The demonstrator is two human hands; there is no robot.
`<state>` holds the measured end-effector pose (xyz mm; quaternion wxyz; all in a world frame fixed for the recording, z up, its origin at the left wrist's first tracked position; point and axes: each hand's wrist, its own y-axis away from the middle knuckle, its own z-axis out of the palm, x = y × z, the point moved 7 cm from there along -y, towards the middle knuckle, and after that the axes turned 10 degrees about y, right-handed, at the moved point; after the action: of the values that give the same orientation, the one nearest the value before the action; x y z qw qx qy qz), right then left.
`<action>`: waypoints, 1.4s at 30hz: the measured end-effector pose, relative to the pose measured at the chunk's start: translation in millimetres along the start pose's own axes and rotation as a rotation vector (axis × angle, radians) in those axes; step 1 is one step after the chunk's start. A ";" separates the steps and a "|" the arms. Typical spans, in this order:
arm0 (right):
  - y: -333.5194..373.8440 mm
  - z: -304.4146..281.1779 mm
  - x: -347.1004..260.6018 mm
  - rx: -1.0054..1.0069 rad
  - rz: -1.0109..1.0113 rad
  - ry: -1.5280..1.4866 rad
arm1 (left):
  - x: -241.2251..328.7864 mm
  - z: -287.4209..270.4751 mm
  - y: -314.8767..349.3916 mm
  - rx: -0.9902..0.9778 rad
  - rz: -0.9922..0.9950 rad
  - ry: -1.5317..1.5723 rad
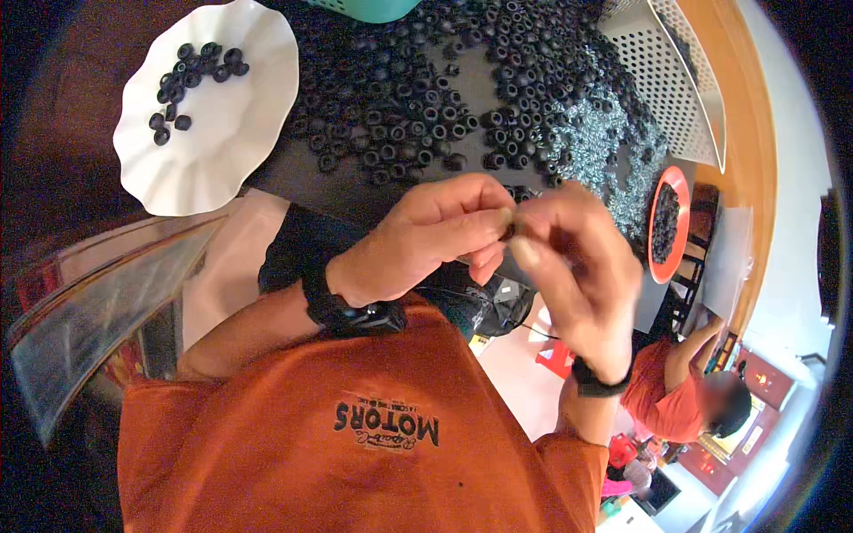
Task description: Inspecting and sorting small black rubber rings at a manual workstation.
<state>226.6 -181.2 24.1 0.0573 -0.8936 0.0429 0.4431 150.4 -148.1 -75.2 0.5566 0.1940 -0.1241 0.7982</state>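
My left hand pinches a small dark part between thumb and forefinger, just over the near edge of the table. Facing it, my right hand is curled with thumb and fingertips close around the same spot, slightly smeared by motion. Fingertips mostly hide the part. Beyond the hands spreads a heap of small black ring-shaped parts. To its right lies a pile of tiny shiny, clear or silvery pieces.
A white wavy-rimmed plate at the left carries several black rings. On the right are an orange-red oval bowl of small dark parts and a white perforated basket. A teal container stands at the back. Another person sits at lower right.
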 end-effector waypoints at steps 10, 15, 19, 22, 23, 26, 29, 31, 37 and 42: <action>33.2 -33.1 -73.4 -0.015 -0.204 0.519 | 4.0 2.4 -3.1 -0.032 0.071 -0.029; -6.4 -43.5 -81.7 -0.117 -0.159 0.816 | 3.5 2.8 -0.9 -0.013 0.037 -0.046; -79.9 -21.2 -20.2 -0.116 -0.228 0.727 | 10.0 1.6 6.0 -0.049 0.000 -0.109; -101.1 3.8 4.1 -0.142 -0.365 0.802 | 2.1 -1.0 4.7 -0.108 -0.030 -0.105; -105.0 13.1 9.6 -0.164 -0.373 0.864 | 1.2 -3.8 4.1 -0.109 -0.026 -0.108; -115.2 28.1 23.8 -0.203 -0.378 0.957 | 2.9 -0.3 4.3 -0.098 -0.017 -0.085; -119.1 34.4 27.2 -0.207 -0.363 0.975 | 4.1 0.7 5.0 -0.091 -0.016 -0.036; -121.8 38.1 30.8 -0.210 -0.373 0.976 | 5.6 0.6 4.1 -0.097 -0.001 -0.034; -124.0 33.8 30.7 -0.134 -0.427 0.918 | 6.4 -0.7 2.3 -0.088 0.034 -0.106; -97.5 2.1 8.1 -0.052 -0.237 0.518 | 6.5 -1.9 2.2 -0.022 0.032 -0.052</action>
<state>242.2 -84.7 22.7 0.0728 -0.9770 -0.0603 0.1911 146.0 -142.6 -73.9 0.5425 0.2066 -0.1502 0.8003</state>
